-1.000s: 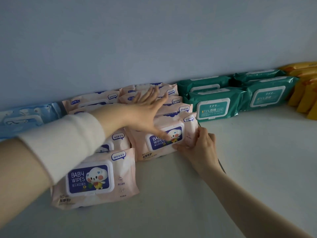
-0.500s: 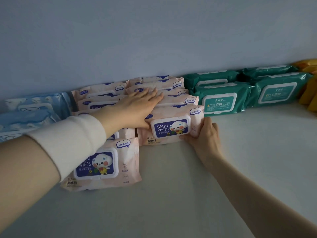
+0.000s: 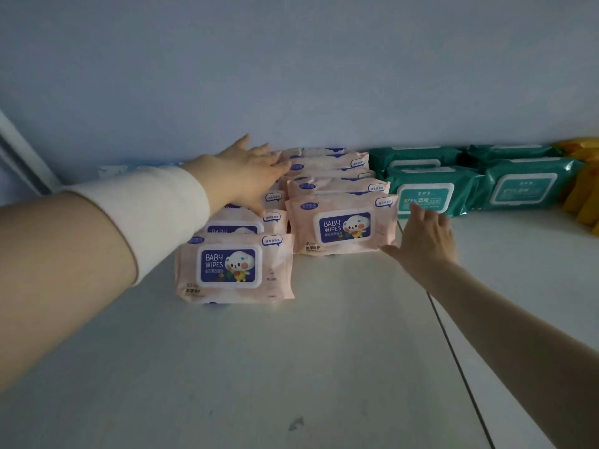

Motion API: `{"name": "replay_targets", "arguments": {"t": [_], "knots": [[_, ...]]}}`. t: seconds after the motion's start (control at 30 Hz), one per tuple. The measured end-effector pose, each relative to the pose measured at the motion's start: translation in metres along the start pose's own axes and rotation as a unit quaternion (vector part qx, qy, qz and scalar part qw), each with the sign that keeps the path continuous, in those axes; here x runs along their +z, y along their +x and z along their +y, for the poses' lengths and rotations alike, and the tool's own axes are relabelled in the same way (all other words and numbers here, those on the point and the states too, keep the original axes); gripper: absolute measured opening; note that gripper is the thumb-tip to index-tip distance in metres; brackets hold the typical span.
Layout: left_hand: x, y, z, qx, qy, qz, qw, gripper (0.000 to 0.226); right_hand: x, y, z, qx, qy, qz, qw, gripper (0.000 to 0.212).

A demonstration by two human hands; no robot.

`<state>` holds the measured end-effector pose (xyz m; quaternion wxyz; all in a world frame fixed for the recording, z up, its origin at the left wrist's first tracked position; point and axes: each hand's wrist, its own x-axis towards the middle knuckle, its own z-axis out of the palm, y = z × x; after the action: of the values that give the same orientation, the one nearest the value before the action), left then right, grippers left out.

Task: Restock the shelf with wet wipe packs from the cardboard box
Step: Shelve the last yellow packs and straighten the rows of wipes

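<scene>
Head view: the pink baby-wipe packs (image 3: 343,226) lie in two overlapping columns on the shelf (image 3: 291,367), toward 12 o'clock, running back to the wall (image 3: 291,76). Green packs (image 3: 431,192) sit just beside them at 2 o'clock, with yellow packs (image 3: 580,189) at 3 o'clock. The cardboard box is not in view.

The left hand (image 3: 246,176) reaches in from 9 o'clock, fingers straight, laid over the rear packs of the left column and gripping nothing. The right hand (image 3: 424,241) is spread open and empty, its thumb at the front right pack's lower corner.

Each pack's long axis runs 9 to 3 o'clock, parallel to the wall. The labels face up and forward, and the print reads upright, so the top edges point to 12.

This looks like squaring up the rows. The left column's front pack sits nearer 6 o'clock than its neighbour. Sliding it back would probably go best with flat palms on the long edge, since these soft packs would likely buckle if pushed at a corner.
</scene>
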<state>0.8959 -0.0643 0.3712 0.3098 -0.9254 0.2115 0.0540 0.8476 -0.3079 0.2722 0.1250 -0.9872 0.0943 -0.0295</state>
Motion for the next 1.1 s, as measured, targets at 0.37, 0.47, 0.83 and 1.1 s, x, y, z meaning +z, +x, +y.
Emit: {"name": "replay_targets", "arguments": {"t": [0.37, 0.47, 0.83, 1.1], "knots": [[0.050, -0.083, -0.055, -0.030, 0.007, -0.121, 0.992, 0.062, -0.045, -0.050, -0.095, -0.137, -0.335, 0.028, 0.932, 0.060], [0.068, -0.098, -0.065, -0.028, -0.010, -0.124, 0.992, 0.071, -0.039, -0.066, -0.129, -0.155, -0.355, 0.017, 0.922, 0.064], [0.097, -0.106, -0.087, -0.008, -0.090, -0.101, 0.991, 0.069, -0.027, -0.085, -0.172, -0.184, -0.376, -0.008, 0.908, 0.069], [0.088, -0.090, -0.084, -0.019, -0.284, 0.019, 0.958, 0.058, -0.009, -0.086, -0.168, -0.182, -0.113, -0.035, 0.976, 0.080]]}}
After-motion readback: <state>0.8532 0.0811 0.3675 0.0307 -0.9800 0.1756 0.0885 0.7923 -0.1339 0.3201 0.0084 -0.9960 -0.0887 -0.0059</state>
